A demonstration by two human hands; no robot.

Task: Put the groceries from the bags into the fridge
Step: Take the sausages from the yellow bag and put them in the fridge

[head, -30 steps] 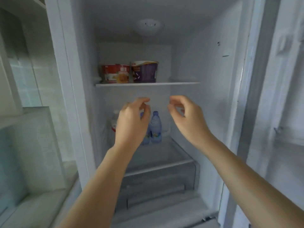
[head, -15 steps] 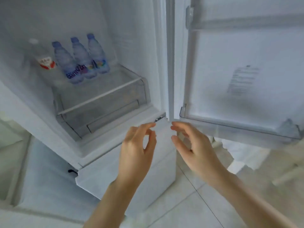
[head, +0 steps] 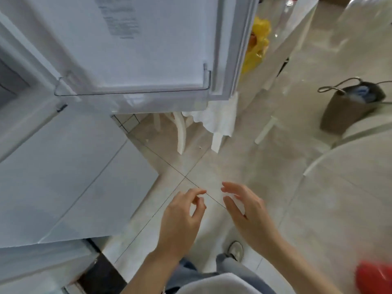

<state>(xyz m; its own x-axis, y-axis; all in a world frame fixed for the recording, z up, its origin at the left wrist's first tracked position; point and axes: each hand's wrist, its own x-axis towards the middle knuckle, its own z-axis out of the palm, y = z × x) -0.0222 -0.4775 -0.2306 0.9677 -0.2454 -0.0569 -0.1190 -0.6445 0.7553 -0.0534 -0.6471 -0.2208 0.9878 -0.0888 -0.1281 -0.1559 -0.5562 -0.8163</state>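
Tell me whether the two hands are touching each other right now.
Apart. The head view shows bare floor tile between the left hand and the right hand; their fingertips come close but leave a clear gap, and neither holds anything.

Pale tiled floor (head: pixel 254 158) beside the fridge

A brown paper bag (head: pixel 347 107) is standing on it at right; white chair legs (head: pixel 182 132) are resting near the door.
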